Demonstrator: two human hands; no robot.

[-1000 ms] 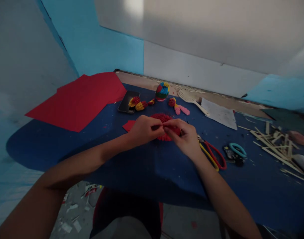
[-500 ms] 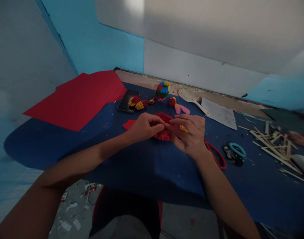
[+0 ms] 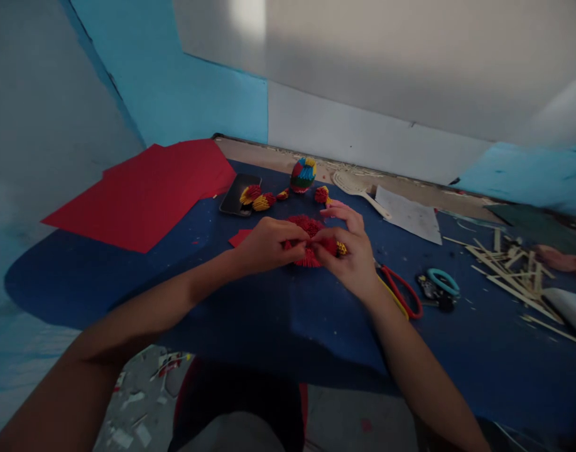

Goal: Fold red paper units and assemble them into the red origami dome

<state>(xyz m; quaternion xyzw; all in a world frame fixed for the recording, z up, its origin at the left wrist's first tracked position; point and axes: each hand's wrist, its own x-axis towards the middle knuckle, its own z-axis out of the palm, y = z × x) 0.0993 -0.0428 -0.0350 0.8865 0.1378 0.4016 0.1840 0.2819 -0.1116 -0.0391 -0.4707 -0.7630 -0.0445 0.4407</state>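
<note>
A round, spiky red paper piece (image 3: 308, 226) lies on the blue table in front of me. Over its near part, my left hand (image 3: 279, 242) pinches with thumb and forefinger at something small and reddish. My right hand (image 3: 345, 250) meets it there, thumb and forefinger closed at the same spot, the other fingers lifted. What the fingertips hold is too small to make out. A small yellow folded piece (image 3: 341, 248) shows by my right palm. Red paper (image 3: 239, 237) lies left of the spiky piece, partly behind my left hand.
Large red sheets (image 3: 146, 194) lie at the left. Behind the hands are a phone (image 3: 231, 199), a multicoloured folded-paper ball (image 3: 303, 174) and a pale brush (image 3: 351, 183). Rightward lie red-handled scissors (image 3: 403, 292), a teal ring (image 3: 443, 282) and thin sticks (image 3: 518, 270).
My right hand has turned and its thumb and forefinger have come together against the left fingertips. More of the scissors shows. The whole view has shifted slightly.
</note>
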